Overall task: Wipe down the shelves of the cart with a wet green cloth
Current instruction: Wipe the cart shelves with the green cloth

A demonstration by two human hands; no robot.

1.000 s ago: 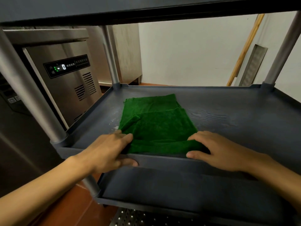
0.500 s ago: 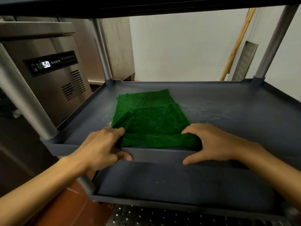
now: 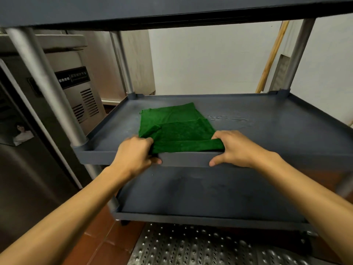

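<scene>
Cloth [image 3: 181, 129] in left hand [image 3: 133, 153], right hand [image 3: 236, 148]

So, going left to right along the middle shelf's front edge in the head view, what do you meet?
Steel door with a photo → front-left cart post → left hand → green cloth → right hand.

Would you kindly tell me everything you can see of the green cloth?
The green cloth is dark green, terry-looking, folded in overlapping layers with a flap turned over at its left. It lies flat on the cart's middle shelf, left of centre, near edge against the front rim. The left hand grips its near left corner, the right hand its near right corner.
</scene>
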